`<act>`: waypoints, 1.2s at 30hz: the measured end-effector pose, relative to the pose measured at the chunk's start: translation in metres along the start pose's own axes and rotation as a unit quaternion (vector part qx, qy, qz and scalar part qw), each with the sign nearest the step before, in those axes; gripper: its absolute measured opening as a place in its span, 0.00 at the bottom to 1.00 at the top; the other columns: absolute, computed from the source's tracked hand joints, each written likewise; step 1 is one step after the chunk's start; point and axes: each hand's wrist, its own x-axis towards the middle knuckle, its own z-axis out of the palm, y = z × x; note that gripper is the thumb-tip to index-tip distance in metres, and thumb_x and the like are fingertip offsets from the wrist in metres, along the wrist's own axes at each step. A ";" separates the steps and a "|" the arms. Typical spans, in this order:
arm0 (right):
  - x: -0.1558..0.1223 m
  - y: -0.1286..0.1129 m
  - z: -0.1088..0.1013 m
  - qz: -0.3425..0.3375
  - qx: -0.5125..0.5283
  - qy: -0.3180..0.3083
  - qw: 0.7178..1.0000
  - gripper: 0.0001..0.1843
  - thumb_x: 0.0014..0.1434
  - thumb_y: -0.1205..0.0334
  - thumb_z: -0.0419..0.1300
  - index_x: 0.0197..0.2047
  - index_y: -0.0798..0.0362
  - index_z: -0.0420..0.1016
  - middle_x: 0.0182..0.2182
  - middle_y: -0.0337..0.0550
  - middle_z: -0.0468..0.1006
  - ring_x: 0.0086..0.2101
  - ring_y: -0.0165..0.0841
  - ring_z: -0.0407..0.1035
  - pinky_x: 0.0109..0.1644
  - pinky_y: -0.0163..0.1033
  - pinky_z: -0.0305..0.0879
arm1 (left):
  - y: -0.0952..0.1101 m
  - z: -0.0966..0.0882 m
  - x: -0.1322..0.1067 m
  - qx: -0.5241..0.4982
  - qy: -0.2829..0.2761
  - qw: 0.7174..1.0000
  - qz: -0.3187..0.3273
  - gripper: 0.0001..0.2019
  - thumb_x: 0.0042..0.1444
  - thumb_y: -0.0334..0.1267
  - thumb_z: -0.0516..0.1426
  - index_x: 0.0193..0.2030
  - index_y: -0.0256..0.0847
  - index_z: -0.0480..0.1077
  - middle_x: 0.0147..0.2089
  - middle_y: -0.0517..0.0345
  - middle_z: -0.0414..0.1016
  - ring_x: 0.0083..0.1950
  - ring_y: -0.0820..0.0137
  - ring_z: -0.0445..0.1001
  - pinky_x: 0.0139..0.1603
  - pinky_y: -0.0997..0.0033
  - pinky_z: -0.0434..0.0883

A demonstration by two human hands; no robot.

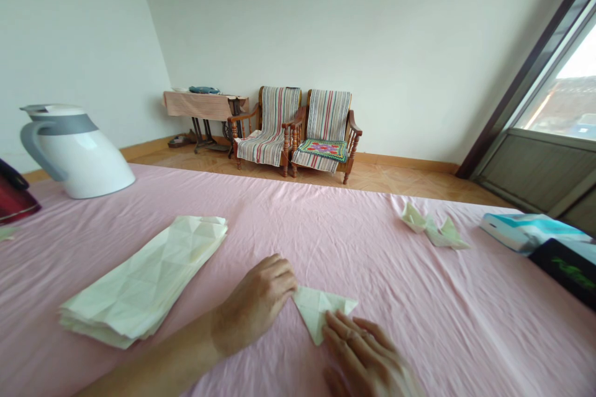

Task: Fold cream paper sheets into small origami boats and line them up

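A small pale-green folded paper [313, 309], roughly a triangle pointing toward me, lies on the pink cloth in front of me. At its left corner my left hand [261, 298] is closed, fingers curled down over the tip. My right hand [365, 353] rests on the paper's right part with fingers stretched out and pressing flat. To the left of my arm lies a stack of creased pale-green paper sheets [149, 279]. Folded paper pieces [440, 229] with raised points stand toward the far right of the cloth.
A white and grey jug [97, 158] stands at the back left beside a dark red object [13, 195]. On the right are a blue and white tissue pack [512, 229] and a black box [565, 270]. Two wooden armchairs [321, 124] stand beyond the pink cloth [261, 211].
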 end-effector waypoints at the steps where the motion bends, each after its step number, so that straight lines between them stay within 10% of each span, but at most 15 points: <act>1: -0.001 0.000 0.001 0.004 0.003 0.004 1.000 0.15 0.64 0.67 0.49 0.47 0.58 0.75 0.43 0.47 0.82 0.40 0.35 0.78 0.42 0.36 0.75 | 0.001 0.001 -0.002 0.019 -0.011 1.000 0.014 0.11 0.60 0.22 0.52 0.29 0.38 0.67 0.34 0.58 0.70 0.40 0.66 0.67 0.42 0.68 0.64; 10: -0.012 -0.003 0.012 0.112 0.047 0.035 0.992 0.21 0.58 0.70 0.50 0.54 0.64 0.65 0.52 0.67 0.73 0.48 0.42 0.73 0.44 0.40 0.74 | 0.014 -0.005 -0.013 0.058 -0.059 0.996 0.039 0.07 0.62 0.25 0.53 0.40 0.38 0.71 0.41 0.54 0.73 0.44 0.62 0.67 0.48 0.62 0.66; 18: -0.006 0.005 -0.001 0.052 -0.001 -0.001 0.999 0.17 0.59 0.67 0.54 0.51 0.57 0.72 0.48 0.53 0.78 0.45 0.38 0.75 0.47 0.41 0.70 | 0.012 0.000 -0.020 0.064 -0.030 0.995 0.063 0.11 0.61 0.24 0.53 0.45 0.38 0.72 0.42 0.54 0.75 0.46 0.61 0.70 0.50 0.59 0.67; 31: -0.005 0.010 -0.019 0.185 -0.016 -0.013 0.983 0.11 0.57 0.70 0.51 0.40 0.51 0.71 0.36 0.40 0.80 0.34 0.34 0.75 0.44 0.43 0.57 | 0.010 0.003 -0.020 0.074 0.010 0.995 0.064 0.08 0.63 0.26 0.51 0.42 0.37 0.71 0.41 0.54 0.75 0.44 0.61 0.71 0.49 0.58 0.68; 36: -0.015 0.013 -0.019 0.214 -0.020 -0.112 0.970 0.07 0.55 0.69 0.53 0.31 0.48 0.68 0.27 0.37 0.74 0.28 0.36 0.69 0.36 0.43 0.56 | 0.014 -0.002 -0.019 0.100 -0.055 0.992 0.060 0.10 0.62 0.24 0.53 0.47 0.38 0.70 0.44 0.54 0.73 0.46 0.61 0.69 0.50 0.58 0.66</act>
